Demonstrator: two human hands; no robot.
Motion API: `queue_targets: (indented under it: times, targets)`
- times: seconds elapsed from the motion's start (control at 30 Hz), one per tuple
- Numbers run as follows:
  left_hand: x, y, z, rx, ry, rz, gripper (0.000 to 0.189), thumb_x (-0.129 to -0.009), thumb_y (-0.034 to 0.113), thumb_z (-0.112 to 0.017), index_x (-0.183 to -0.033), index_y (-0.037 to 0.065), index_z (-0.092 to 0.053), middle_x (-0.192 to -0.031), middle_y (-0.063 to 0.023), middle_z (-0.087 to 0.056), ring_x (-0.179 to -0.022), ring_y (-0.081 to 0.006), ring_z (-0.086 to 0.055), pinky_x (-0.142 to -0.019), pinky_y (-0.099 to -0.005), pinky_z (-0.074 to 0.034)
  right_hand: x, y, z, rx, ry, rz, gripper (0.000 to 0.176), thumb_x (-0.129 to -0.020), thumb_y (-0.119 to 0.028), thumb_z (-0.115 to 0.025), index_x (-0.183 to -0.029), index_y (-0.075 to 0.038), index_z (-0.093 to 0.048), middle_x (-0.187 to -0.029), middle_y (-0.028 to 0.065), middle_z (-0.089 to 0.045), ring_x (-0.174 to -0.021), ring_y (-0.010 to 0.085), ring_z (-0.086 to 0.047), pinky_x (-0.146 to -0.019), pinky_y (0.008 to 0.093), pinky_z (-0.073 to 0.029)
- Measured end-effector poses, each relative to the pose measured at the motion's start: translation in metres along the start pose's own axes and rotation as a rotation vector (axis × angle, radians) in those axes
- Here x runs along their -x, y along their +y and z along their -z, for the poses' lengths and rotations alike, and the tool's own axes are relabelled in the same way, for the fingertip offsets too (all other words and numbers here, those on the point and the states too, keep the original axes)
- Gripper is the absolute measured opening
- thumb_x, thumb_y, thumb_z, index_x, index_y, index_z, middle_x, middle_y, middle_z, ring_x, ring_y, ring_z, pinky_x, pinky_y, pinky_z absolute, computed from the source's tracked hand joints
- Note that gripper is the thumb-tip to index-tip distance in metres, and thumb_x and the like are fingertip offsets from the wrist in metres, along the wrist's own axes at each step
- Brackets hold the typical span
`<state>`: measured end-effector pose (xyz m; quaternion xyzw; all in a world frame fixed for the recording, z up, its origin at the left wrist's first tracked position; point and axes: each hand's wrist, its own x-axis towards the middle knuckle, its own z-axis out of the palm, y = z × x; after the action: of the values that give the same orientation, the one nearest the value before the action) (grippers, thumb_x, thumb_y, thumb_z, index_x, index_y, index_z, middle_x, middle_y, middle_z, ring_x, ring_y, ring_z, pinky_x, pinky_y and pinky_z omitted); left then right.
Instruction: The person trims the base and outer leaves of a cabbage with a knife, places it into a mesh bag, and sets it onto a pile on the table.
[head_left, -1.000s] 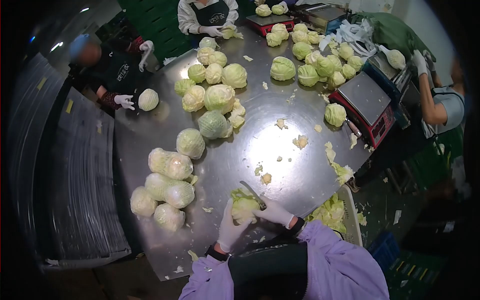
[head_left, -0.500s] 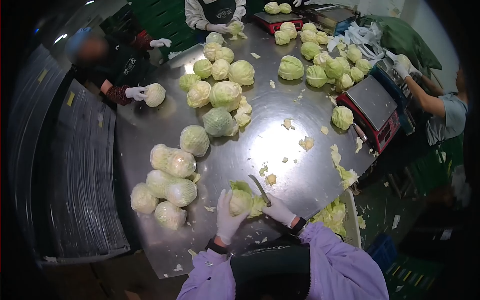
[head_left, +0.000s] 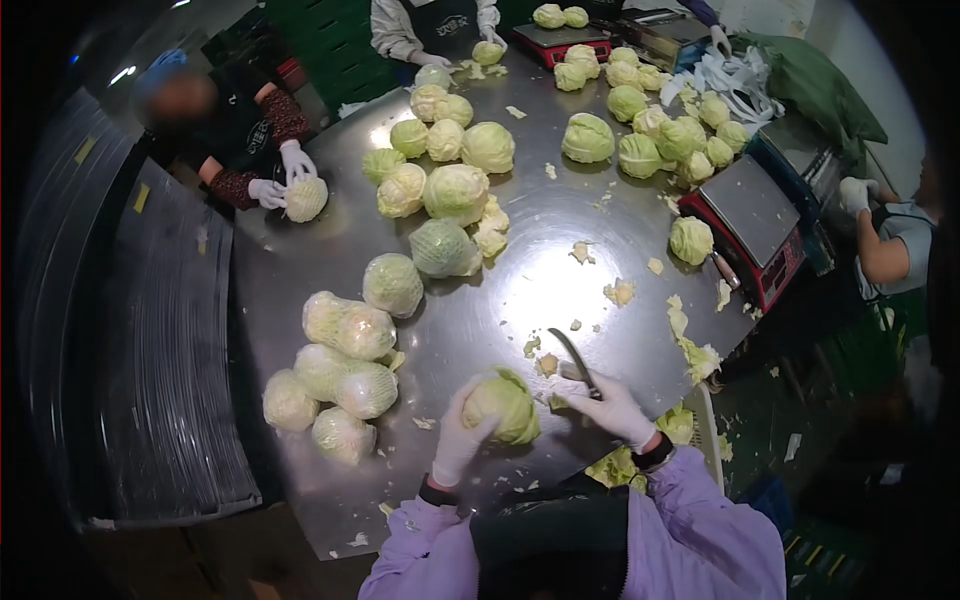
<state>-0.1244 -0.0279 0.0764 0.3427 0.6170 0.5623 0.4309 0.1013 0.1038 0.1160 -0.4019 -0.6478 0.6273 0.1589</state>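
My left hand (head_left: 460, 437), in a white glove, is closed around the left side of a green cabbage (head_left: 503, 408) just above the near part of the metal table. To its right, my right hand (head_left: 617, 412), also gloved, grips a knife (head_left: 570, 352) with a curved dark blade pointing up and away. A gap separates the knife from the cabbage. Its handle is mostly hidden in my fingers. Cut stem pieces (head_left: 547, 365) and small leaf scraps lie just beyond my hands.
Several net-wrapped cabbages (head_left: 348, 325) stand at left on the steel table (head_left: 450, 350); bare cabbages (head_left: 457, 193) lie farther back. A red scale (head_left: 752, 225) and another knife (head_left: 725, 270) are at right. A leaf-filled crate (head_left: 708, 440) stands below the edge. Co-workers surround the table.
My right hand has moved right with the knife, away from the cabbage; the loose leaf between them is gone. The left co-worker's second hand now touches a cabbage; the right co-worker's arms have drawn back.
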Motion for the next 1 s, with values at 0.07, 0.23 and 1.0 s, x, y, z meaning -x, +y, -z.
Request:
queue_targets:
  times: [0.07,0.23,1.0]
  targets:
    - [-0.001,0.024,-0.014,-0.339,-0.159,-0.092,0.072,-0.075,0.022,-0.077,-0.134,0.0,-0.044,-0.131,-0.0136,-0.051,-0.12,-0.0219,-0.049,-0.103,-0.0344,-0.039,-0.001,-0.023,-0.019,-0.051,-0.083,0.124,0.051,-0.086,-0.016,-0.066,-0.133,-0.007,-0.05,-0.103,0.0056,-0.064,-0.062,0.009,-0.057,-0.06,0.0243,-0.049]
    - [0.001,0.035,-0.025,0.076,-0.054,0.082,0.068,-0.081,0.036,-0.068,-0.135,0.003,-0.042,-0.132,-0.0132,-0.05,-0.121,-0.0248,-0.048,-0.102,-0.0376,-0.04,-0.014,-0.006,-0.017,0.276,0.071,0.493,0.048,-0.085,-0.028,-0.066,-0.127,-0.006,-0.054,-0.105,0.0162,-0.066,-0.085,0.0255,-0.067,-0.079,0.0319,-0.051]
    - [0.013,-0.007,-0.043,0.083,-0.333,0.049,0.068,-0.094,0.057,-0.03,-0.142,0.009,-0.033,-0.139,-0.0228,-0.041,-0.122,-0.0398,-0.048,-0.094,-0.0503,-0.047,0.024,-0.02,-0.001,0.028,0.368,0.34,0.019,-0.079,-0.009,-0.07,-0.097,-0.002,-0.066,-0.089,0.0121,-0.066,-0.077,0.0213,-0.065,-0.072,0.0291,-0.05]
